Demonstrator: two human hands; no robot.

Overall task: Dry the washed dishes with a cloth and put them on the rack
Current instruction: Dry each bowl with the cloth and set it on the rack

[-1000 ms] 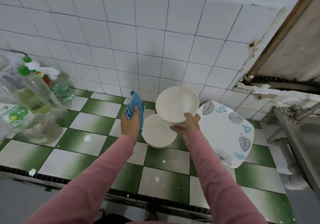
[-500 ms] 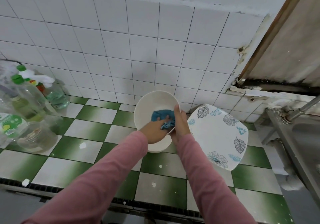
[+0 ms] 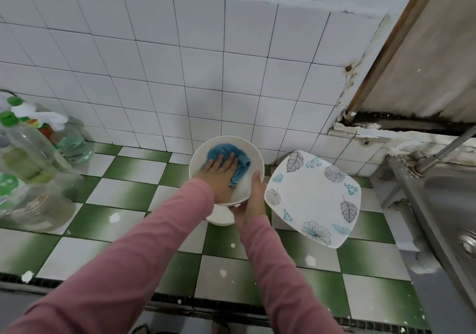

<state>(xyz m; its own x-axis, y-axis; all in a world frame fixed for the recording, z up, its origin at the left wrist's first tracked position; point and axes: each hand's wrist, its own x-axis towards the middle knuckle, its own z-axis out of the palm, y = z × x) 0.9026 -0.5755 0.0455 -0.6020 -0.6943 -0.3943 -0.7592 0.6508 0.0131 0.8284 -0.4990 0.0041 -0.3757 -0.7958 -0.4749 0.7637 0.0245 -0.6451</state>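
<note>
A white bowl (image 3: 253, 157) is held tilted above the green-and-white tiled counter (image 3: 123, 194). My right hand (image 3: 253, 197) grips its near right rim, thumb inside the edge. My left hand (image 3: 221, 176) lies flat inside the bowl with straight fingers, pressing a blue cloth (image 3: 240, 161) against the inner wall. A second white bowl (image 3: 221, 216) sits on the counter underneath, mostly hidden. A square white plate (image 3: 313, 197) with leaf prints lies on the counter just to the right. No rack is in view.
Several clear bottles with green caps (image 3: 28, 148) and a glass jar (image 3: 38, 207) crowd the counter's left end. A steel sink (image 3: 450, 204) with a drain and pipe stands at the right. White wall tiles rise behind. The counter's front edge (image 3: 180, 305) is dark.
My left hand brought the cloth from beside the bowl into it and now presses it flat, fingers spread. The bowl has turned to face upward and sits lower.
</note>
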